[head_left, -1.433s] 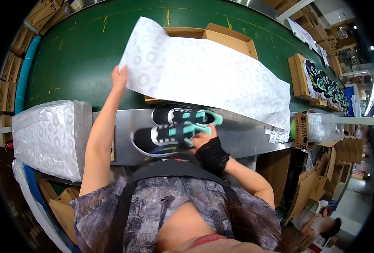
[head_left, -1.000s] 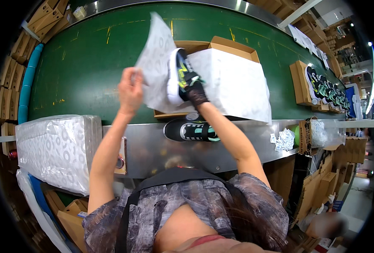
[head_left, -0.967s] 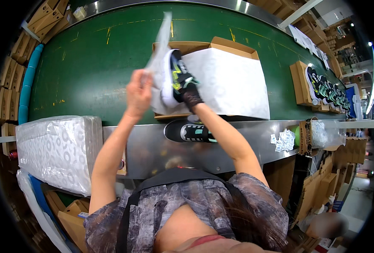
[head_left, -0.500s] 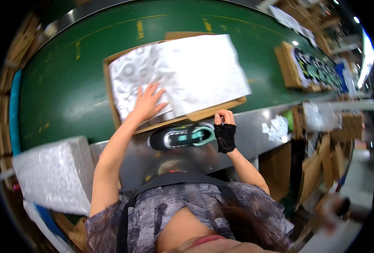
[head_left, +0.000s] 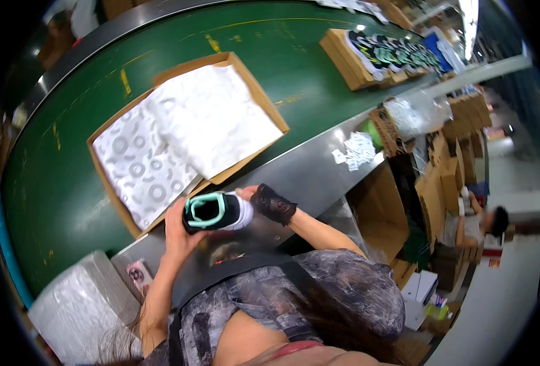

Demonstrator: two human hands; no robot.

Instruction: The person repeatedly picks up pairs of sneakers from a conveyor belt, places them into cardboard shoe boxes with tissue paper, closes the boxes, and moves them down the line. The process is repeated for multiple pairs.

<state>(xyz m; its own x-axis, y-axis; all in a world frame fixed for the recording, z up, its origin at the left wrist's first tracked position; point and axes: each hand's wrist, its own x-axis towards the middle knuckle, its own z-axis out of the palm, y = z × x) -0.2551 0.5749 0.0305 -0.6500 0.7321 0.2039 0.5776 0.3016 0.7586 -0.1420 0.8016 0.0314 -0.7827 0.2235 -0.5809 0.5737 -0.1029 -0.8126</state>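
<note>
Between my two hands is a black sneaker (head_left: 212, 212) with a mint-green collar and a white sole end, raised over the metal edge of the bench. My left hand (head_left: 181, 233) grips the collar end, its fingers wrapped round the side. At the white end, the bare fingertips of my right hand (head_left: 270, 203), in a dark lace fingerless glove, press on the shoe. Just beyond lies an open cardboard shoebox (head_left: 259, 93). White tissue paper (head_left: 221, 122) with grey ring prints covers its inside.
The box rests on a green conveyor belt (head_left: 50, 189). Several sneakers stand in a row on cardboard (head_left: 350, 64) at the far right. White paper slips (head_left: 358, 151) lie on the metal ledge (head_left: 303, 161). A plastic-wrapped bundle (head_left: 81, 311) is at the near left; a person (head_left: 474, 226) is at right.
My left hand has left the tissue paper and taken hold of the sneaker, which was lying on the ledge. The shoe is now lifted and turned, with both hands on it. The view has swung round.
</note>
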